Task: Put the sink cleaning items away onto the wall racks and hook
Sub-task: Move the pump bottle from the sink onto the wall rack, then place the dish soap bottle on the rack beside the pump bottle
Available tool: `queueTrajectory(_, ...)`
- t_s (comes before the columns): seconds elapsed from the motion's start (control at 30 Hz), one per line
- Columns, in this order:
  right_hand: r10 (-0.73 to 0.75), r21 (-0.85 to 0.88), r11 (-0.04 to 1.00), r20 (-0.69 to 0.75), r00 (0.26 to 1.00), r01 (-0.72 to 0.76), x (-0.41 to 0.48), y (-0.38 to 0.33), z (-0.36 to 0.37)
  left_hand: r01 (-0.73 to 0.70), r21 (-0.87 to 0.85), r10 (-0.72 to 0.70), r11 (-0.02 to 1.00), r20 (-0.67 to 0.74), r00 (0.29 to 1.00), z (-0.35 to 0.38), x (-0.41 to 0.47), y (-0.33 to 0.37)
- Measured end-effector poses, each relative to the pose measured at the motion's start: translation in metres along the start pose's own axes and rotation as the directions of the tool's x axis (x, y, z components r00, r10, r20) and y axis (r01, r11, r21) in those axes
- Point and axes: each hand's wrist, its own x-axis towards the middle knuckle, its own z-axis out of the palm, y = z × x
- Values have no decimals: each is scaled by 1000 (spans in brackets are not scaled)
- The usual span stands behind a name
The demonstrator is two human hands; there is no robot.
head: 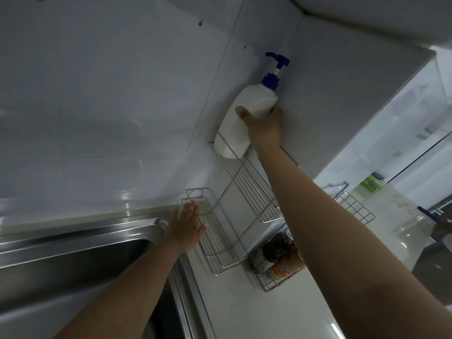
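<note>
A white pump bottle (247,111) with a blue pump head stands tilted in the far end of the upper wire wall rack (252,187). My right hand (263,126) is wrapped around the bottle's lower body. A lower wire rack (217,243) hangs on the wall below it and holds nothing. My left hand (187,227) is flat with fingers spread, resting at the sink's corner next to the lower rack.
A steel sink (73,255) lies at the lower left. A small wire basket (274,280) on the counter holds jars (281,258). Another wire rack (352,204) and a green object (373,183) sit further right. White tiled walls meet in a corner.
</note>
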Motion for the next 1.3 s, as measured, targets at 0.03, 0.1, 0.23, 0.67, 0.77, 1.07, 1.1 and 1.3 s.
queueTrajectory(0.03, -3, -6, 1000, -7, 1000, 3, -1, 1, 0, 9, 16, -9, 1000, 12, 1000, -2, 0, 2)
queueTrajectory(0.1, -11, -26, 1000, -11, 1000, 10, -5, 2, 1, 25, 64, -27, 998, 32, 999, -6, 0, 6)
queueTrajectory(0.23, -7, -93, 996, 32, 999, 10, -12, 6, -1, 51, 110, -58, 993, 54, 997, -12, -6, 13)
queueTrajectory(0.67, -234, -501, 782, 315, 920, 371, -127, 8, -18, 125, 196, -85, 973, -200, 976, -56, -91, -5)
queueTrajectory(0.77, -288, -574, 664, 395, 872, 479, -180, 24, -5, 205, 221, -154, 953, -229, 961, -57, -142, -27)
queueTrajectory(1.07, -51, -439, 614, 808, 587, 656, -349, 104, 77, 533, 236, -492, 812, -213, 844, -41, -331, -121)
queueTrajectory(1.1, -16, -414, 617, 844, 536, 670, -368, 110, 89, 558, 230, -514, 797, -228, 827, -40, -352, -132)
queueTrajectory(1.3, 134, -303, 567, 951, 277, 766, -453, 147, 145, 665, 178, -589, 725, -340, 733, -37, -434, -178)
